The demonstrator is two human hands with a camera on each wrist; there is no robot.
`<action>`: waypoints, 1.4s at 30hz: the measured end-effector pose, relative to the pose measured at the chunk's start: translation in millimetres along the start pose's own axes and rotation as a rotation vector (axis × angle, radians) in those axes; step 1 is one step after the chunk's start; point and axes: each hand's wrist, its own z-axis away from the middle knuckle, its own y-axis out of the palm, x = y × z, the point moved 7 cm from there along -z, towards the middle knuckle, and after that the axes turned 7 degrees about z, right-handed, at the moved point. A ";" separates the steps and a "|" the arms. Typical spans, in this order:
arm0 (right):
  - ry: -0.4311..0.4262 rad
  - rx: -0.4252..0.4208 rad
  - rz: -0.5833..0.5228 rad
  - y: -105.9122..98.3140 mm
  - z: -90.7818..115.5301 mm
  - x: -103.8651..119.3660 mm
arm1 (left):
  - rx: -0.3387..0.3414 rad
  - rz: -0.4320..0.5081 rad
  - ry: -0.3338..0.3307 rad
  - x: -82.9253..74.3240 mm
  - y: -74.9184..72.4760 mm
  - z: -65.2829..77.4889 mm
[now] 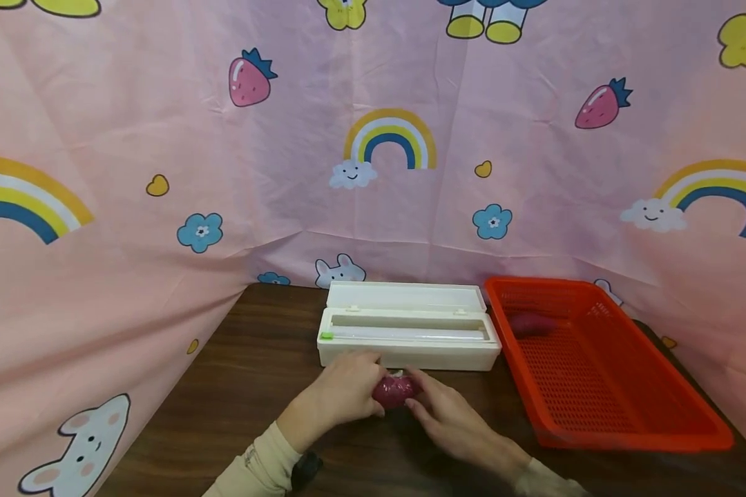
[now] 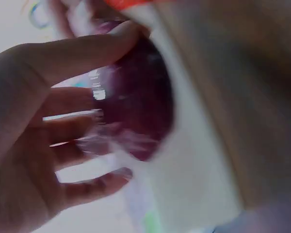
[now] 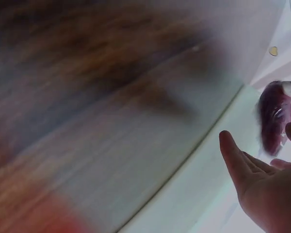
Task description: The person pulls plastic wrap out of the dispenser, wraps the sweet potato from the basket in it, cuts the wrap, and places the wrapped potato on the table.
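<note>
A reddish-purple sweet potato (image 1: 393,391) in shiny clear plastic film is held up in front of the white cling-film box (image 1: 410,355). My left hand (image 1: 345,386) grips it, the thumb lying across its skin in the left wrist view, where loose film (image 2: 94,143) bunches near the fingers. Beside its right end is my right hand (image 1: 450,417), thumb and fingers spread around that end. In the right wrist view this hand's fingers (image 3: 229,145) look extended, with the sweet potato (image 3: 274,119) just beyond them.
The box's lid (image 1: 404,297) stands up behind a roll of film (image 1: 407,334). To the right, a red plastic basket (image 1: 634,442) contains another purple sweet potato (image 1: 531,324). A small dark object (image 1: 307,469) is by the left sleeve. A patterned curtain (image 1: 286,172) encloses the wooden table (image 1: 236,386).
</note>
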 end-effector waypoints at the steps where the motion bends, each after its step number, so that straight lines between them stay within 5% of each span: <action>1: 0.005 -0.003 -0.001 -1.7 1.3 0.9 | 0.007 0.031 -0.032 5.6 -9.3 2.9; 7: 0.061 0.099 0.012 -5.8 8.0 -1.4 | 0.030 0.234 -0.336 62.3 -60.3 32.8; 11: 0.039 0.125 0.058 -5.4 15.0 -5.7 | 0.013 0.285 -0.511 105.4 -78.1 54.8; 19: 0.032 0.089 0.076 -6.5 20.8 -13.0 | 0.034 0.278 -0.619 159.9 -55.4 63.2; 27: 0.118 0.126 0.020 -7.9 20.7 -23.4 | 0.064 0.246 -0.651 178.7 -29.4 65.7; 42: 0.131 0.044 0.094 -40.9 13.2 -16.5 | 0.123 0.154 -0.707 175.6 -29.5 66.4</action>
